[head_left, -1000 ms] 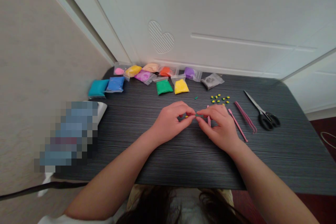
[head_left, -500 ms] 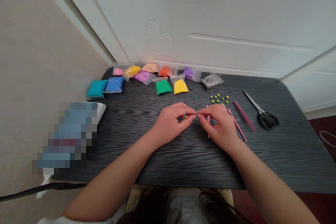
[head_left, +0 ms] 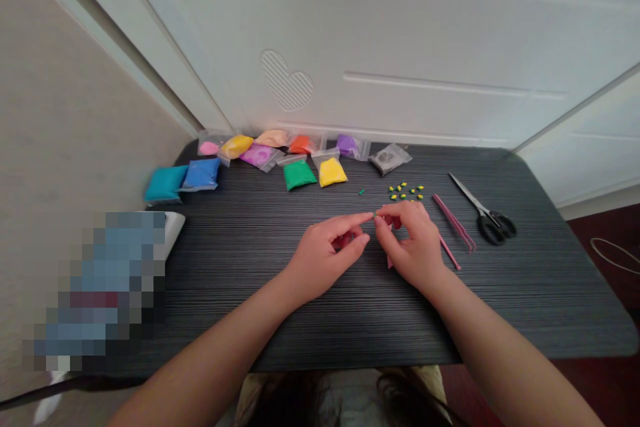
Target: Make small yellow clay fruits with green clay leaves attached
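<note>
A tiny piece of green clay [head_left: 375, 215] is pinched between the thumb and index finger of my right hand [head_left: 414, 239]. The index fingertip of my left hand [head_left: 323, 255] touches that piece from the left, while its thumb stands apart below. Beyond my right hand lie several small yellow-and-green clay pieces [head_left: 403, 196], and a loose green bit [head_left: 361, 192] is to their left. Under and beside the right hand, a pink tool [head_left: 389, 261] is mostly covered. A thin pink stick tool [head_left: 450, 253] shows partly to its right.
Pink tweezers [head_left: 453, 221] and black-handled scissors [head_left: 487, 213] lie on the right of the dark table [head_left: 225, 293]. Along the back are several clay bags, including green [head_left: 299, 175], yellow [head_left: 332, 172] and blue [head_left: 201, 174]. A blurred-out device [head_left: 110, 273] stands at the left edge.
My left thumb has come away from the green piece and dropped lower, leaving only the index fingertip at it. The right hand keeps its pinch. The whole view has shifted slightly.
</note>
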The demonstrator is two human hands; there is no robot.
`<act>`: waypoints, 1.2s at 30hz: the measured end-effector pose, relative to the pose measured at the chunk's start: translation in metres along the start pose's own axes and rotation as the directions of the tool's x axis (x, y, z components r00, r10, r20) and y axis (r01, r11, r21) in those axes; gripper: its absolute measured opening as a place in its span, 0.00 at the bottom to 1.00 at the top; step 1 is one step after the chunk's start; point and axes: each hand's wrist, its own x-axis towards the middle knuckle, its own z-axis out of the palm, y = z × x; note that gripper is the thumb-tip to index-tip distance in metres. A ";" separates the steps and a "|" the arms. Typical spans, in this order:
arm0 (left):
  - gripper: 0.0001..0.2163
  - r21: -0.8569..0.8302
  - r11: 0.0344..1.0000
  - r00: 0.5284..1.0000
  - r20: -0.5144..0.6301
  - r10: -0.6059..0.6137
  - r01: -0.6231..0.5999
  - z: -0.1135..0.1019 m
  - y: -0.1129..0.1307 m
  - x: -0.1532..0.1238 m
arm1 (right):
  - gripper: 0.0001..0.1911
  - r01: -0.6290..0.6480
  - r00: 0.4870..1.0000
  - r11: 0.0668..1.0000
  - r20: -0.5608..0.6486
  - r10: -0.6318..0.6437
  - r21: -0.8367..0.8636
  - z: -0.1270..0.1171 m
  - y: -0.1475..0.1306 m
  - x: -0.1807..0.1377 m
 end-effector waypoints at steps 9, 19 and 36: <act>0.15 -0.154 0.987 0.998 0.011 -0.054 0.055 0.002 -0.001 -0.001 | 0.02 0.000 1.000 1.000 -0.015 0.000 0.002 -0.001 0.000 0.000; 0.08 -0.355 0.925 0.986 -0.039 -0.160 0.136 -0.003 -0.007 0.008 | 0.03 0.101 0.995 0.995 0.015 -0.102 0.022 -0.003 -0.005 -0.001; 0.06 -0.448 0.886 0.992 0.023 -0.121 0.118 -0.004 -0.011 0.009 | 0.05 0.094 0.993 0.989 0.064 -0.102 0.117 -0.004 -0.005 -0.002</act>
